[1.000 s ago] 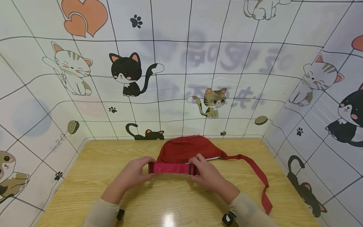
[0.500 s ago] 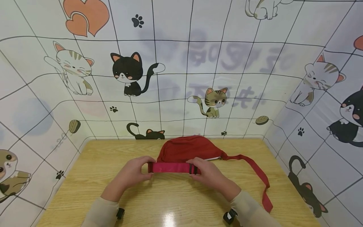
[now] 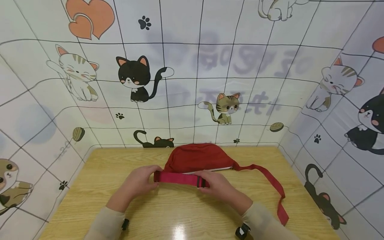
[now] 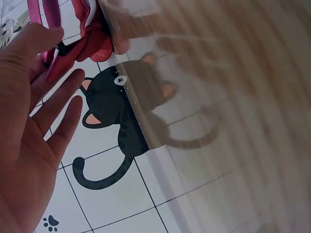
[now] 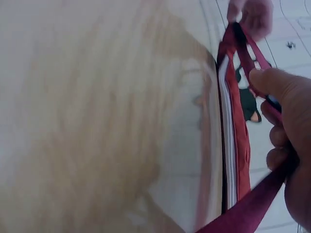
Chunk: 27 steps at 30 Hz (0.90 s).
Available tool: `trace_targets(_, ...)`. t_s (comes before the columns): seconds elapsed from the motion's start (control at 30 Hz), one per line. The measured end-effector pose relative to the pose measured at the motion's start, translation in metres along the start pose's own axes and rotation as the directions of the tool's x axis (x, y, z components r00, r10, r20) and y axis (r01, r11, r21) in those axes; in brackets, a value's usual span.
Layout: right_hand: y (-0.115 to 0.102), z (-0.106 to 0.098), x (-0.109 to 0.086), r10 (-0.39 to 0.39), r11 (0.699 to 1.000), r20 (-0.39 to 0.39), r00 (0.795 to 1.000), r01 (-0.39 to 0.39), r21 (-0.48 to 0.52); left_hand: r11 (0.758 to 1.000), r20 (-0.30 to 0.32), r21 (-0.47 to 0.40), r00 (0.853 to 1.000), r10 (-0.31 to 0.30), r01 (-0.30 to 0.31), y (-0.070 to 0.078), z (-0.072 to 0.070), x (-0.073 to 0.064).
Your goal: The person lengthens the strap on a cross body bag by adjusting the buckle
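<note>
A red waist bag (image 3: 198, 158) with a white zipper (image 3: 222, 169) lies at the back of the table. In front of it, a doubled length of its webbing strap (image 3: 178, 178) is stretched between both hands. My left hand (image 3: 138, 183) pinches the strap's left end between thumb and forefinger, by a small black fitting (image 4: 62, 48); its other fingers are extended in the left wrist view. At the other end, my right hand (image 3: 220, 190) grips the strap beside a black slider (image 3: 198, 181). In the right wrist view its fingers curl round the webbing, partly covering the slider.
The bag's other strap (image 3: 270, 175) trails from its right end toward the table's right front. A glossy wood-grain table (image 3: 168, 213) lies below, bordered by white cat-print walls (image 3: 186, 116) at the back and sides.
Both hands have shifted slightly left, and the right end of the held strap has dipped, so it now slants. The bag's left end has moved a little left with them.
</note>
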State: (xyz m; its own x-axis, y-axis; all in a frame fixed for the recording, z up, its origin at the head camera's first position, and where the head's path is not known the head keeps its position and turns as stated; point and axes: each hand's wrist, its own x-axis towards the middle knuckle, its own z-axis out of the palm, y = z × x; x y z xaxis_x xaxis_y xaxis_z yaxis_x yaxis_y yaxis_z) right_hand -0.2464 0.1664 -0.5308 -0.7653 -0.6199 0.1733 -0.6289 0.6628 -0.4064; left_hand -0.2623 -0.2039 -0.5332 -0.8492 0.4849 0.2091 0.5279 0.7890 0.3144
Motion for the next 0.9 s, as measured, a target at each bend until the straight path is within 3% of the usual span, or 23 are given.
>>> trace_targets(0.13, -0.013, 0.011, 0.004, 0.01, 1.0, 0.009, 1.0, -0.01, 0.027, 0.999, 0.011, 0.031, 0.999, -0.032, 0.032, -0.005, -0.004, -0.004)
trace_targets(0.5, -0.03, 0.039, 0.014, 0.069, 0.997, 0.042, 0.997, -0.068, -0.031, 0.994, 0.045, 0.105, 0.999, -0.026, 0.021, -0.013, -0.003, -0.002)
trace_targets(0.9, -0.034, 0.043, 0.016, 0.095, 0.993, 0.031, 0.995, -0.092, -0.074, 0.993, 0.076, 0.117, 0.996, -0.045, 0.035, -0.013, -0.007, -0.001)
